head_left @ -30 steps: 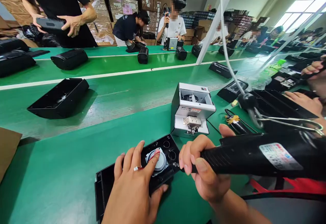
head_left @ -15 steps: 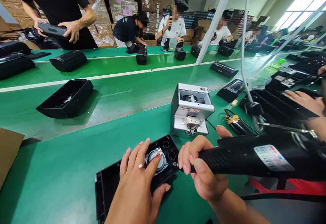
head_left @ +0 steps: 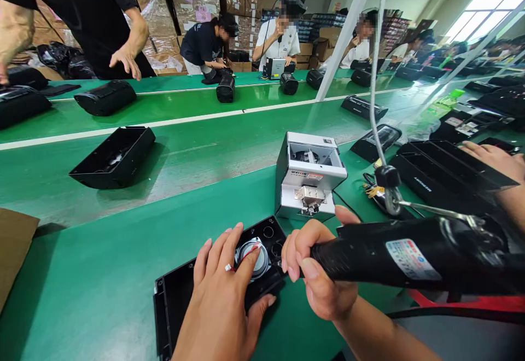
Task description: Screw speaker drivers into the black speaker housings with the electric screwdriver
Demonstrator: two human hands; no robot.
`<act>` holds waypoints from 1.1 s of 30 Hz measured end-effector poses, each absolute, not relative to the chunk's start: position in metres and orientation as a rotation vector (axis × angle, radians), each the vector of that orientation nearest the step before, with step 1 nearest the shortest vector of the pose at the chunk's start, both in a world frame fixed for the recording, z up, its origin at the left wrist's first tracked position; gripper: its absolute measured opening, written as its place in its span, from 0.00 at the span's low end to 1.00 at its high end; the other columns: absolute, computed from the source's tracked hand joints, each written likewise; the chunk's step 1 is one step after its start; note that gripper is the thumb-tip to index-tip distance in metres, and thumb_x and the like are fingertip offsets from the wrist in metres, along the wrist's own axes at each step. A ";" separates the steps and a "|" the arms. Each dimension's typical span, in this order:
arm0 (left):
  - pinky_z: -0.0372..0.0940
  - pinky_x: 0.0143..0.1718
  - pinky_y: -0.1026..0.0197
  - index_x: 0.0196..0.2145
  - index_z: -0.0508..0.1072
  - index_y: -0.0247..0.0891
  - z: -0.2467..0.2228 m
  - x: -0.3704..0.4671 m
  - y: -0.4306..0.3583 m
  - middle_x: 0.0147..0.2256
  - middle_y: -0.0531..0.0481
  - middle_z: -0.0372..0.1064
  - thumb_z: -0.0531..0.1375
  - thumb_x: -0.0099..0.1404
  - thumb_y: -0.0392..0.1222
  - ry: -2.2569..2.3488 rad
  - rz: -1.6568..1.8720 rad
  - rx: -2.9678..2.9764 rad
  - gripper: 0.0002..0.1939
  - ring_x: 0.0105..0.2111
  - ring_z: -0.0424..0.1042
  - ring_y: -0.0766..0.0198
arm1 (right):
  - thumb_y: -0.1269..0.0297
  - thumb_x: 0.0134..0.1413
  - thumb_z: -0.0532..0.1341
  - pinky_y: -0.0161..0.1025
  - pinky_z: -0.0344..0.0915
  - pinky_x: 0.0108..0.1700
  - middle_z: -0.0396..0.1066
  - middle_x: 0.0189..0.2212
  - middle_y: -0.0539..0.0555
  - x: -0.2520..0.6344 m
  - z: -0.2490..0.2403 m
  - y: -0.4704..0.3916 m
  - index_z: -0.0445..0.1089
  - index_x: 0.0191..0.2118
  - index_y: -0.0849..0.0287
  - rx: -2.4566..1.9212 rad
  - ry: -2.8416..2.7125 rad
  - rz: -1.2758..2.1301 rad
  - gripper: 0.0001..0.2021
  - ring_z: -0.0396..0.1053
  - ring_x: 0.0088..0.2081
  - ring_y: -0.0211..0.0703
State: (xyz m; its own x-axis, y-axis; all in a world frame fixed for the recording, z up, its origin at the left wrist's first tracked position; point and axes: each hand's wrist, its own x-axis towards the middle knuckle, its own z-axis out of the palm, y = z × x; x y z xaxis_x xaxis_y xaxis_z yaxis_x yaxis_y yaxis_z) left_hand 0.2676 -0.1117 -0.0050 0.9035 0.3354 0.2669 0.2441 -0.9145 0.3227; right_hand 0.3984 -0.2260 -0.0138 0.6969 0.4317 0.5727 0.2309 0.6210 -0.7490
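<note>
My left hand (head_left: 223, 290) spans a black speaker panel (head_left: 176, 295) lying on the green bench. Its fingers reach the far edge, the thumb is at the near edge, and one finger rests by the round silver speaker (head_left: 258, 260). A red wire with a small white plug (head_left: 228, 267) comes out under the fingers. My right hand (head_left: 324, 273) is closed around a black electric screwdriver (head_left: 369, 254), held nearly level. Its tip points left at the panel, beside the speaker; fingers partly hide the bit.
Behind the panel stands a white screw feeder (head_left: 311, 178). A grey cord (head_left: 375, 76) hangs down to the screwdriver's hook. An open black housing (head_left: 112, 156) lies on the belt (head_left: 197, 158). At right, a co-worker's hand (head_left: 492, 161) rests by black housings (head_left: 435, 178). Cardboard (head_left: 14, 251) juts in at left.
The screwdriver and my right hand have shifted slightly left, and the hanging cord has swung left. My left hand stays put. Across the belt, a co-worker has let go of a black speaker.
</note>
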 end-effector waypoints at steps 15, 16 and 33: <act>0.56 0.67 0.32 0.57 0.75 0.47 -0.001 0.270 -0.111 0.70 0.43 0.61 0.65 0.62 0.40 0.469 0.441 2.770 0.24 0.67 0.62 0.43 | 0.69 0.65 0.61 0.38 0.69 0.24 0.63 0.32 0.46 0.396 -0.012 -0.223 0.51 0.68 0.35 -0.850 -0.837 0.104 0.32 0.64 0.23 0.37; 0.56 0.67 0.32 0.57 0.75 0.47 -0.001 0.270 -0.111 0.69 0.43 0.61 0.65 0.62 0.40 0.467 0.446 2.771 0.24 0.67 0.62 0.43 | 0.69 0.65 0.62 0.38 0.69 0.24 0.63 0.32 0.46 0.396 -0.012 -0.222 0.52 0.67 0.35 -0.848 -0.833 0.106 0.32 0.64 0.23 0.37; 0.56 0.68 0.34 0.57 0.76 0.47 -0.001 0.270 -0.112 0.69 0.43 0.61 0.66 0.61 0.41 0.482 0.431 2.765 0.25 0.67 0.62 0.44 | 0.67 0.67 0.61 0.38 0.67 0.22 0.62 0.31 0.45 0.398 -0.012 -0.223 0.50 0.66 0.37 -0.899 -0.825 0.095 0.29 0.63 0.21 0.37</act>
